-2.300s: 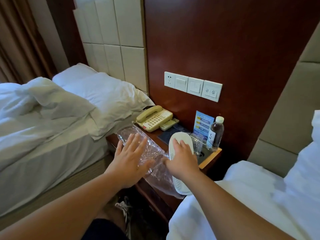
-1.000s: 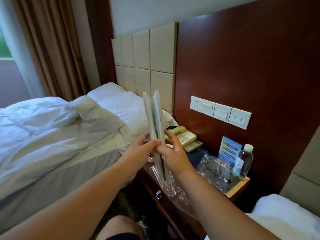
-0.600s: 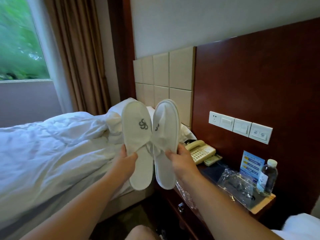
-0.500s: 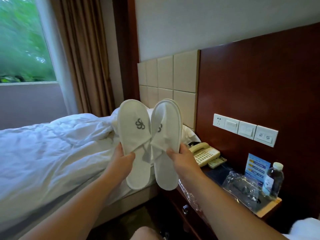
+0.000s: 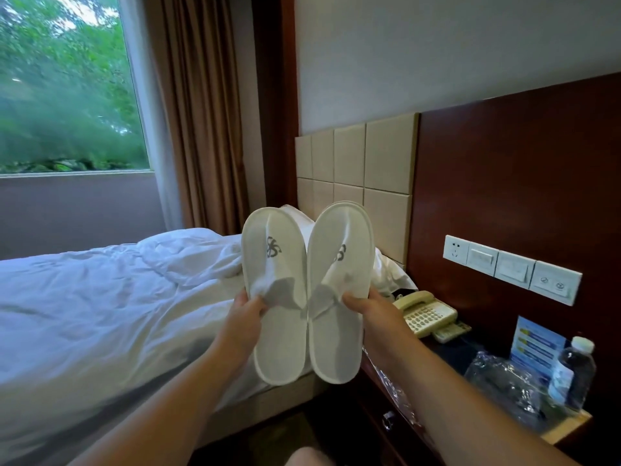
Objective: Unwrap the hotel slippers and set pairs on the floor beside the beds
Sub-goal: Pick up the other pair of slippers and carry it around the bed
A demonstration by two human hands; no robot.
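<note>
Two white hotel slippers with a grey logo are held upright side by side, toes up, in front of me. My left hand (image 5: 247,314) grips the left slipper (image 5: 274,284) at its strap edge. My right hand (image 5: 368,309) grips the right slipper (image 5: 339,280) the same way. Their inner edges touch. Both are out of their wrapper. The empty clear plastic wrapper (image 5: 500,381) lies crumpled on the nightstand (image 5: 568,428) at the right, part of it hanging over the front edge.
A bed (image 5: 100,314) with rumpled white linen fills the left. On the nightstand stand a cream telephone (image 5: 425,312), a remote, a blue card (image 5: 534,344) and a water bottle (image 5: 571,375). Dark floor (image 5: 285,428) shows between bed and nightstand, above my knee.
I pulled the slippers out of the wrapper on the nightstand, raised them and spread the pair apart, one in each hand. My view has tilted up toward the window.
</note>
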